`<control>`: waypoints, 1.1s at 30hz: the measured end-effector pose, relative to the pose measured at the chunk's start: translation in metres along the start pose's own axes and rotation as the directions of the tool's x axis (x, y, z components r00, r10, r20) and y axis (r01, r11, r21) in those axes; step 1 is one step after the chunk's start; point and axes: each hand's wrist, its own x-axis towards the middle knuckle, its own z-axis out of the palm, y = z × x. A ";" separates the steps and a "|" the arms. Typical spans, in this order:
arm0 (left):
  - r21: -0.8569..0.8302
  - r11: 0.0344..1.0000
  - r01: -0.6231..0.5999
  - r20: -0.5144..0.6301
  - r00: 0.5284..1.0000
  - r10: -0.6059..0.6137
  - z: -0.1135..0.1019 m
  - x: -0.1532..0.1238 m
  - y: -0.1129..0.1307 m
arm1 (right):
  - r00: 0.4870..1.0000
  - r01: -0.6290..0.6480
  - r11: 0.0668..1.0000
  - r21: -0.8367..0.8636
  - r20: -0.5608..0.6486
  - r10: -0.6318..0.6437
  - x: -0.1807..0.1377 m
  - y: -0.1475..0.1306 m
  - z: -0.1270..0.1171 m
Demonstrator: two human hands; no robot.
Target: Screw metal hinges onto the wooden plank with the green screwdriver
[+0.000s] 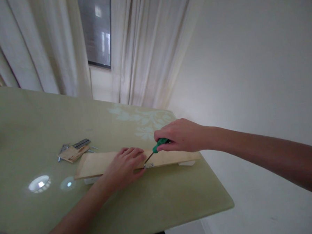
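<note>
A long pale wooden board [101,163] lies across the table near its right end, raised on white supports. My left hand [127,167] grips the board near its middle, fingers over the top and thumb at the near edge. My right hand [181,135] is closed around the green handle of a screwdriver [160,144], which tilts down to the left. Its tip meets a small metal plate [149,165] at the board's near edge, just right of my left thumb. Whether a screw sits under the tip is too small to tell.
Left of the board, a small wooden piece [73,154], a dark metal strip [82,143] and several screws lie together on the green table [54,119]. The table's right corner [230,204] is close to the white wall. Curtains [152,54] hang behind.
</note>
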 end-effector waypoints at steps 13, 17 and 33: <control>0.019 1.000 0.006 0.028 1.000 -0.007 -0.003 0.001 0.001 | 0.998 0.059 0.997 0.055 0.004 -0.059 0.009 0.003 0.011; 0.031 1.000 0.004 0.017 1.000 -0.005 -0.003 0.001 0.002 | 0.994 0.108 0.994 0.036 -0.013 -0.107 0.022 0.008 0.010; 0.072 0.997 -0.024 -0.082 0.996 0.030 0.001 0.000 0.001 | 1.000 0.012 1.000 0.009 0.028 -0.012 0.021 -0.003 0.009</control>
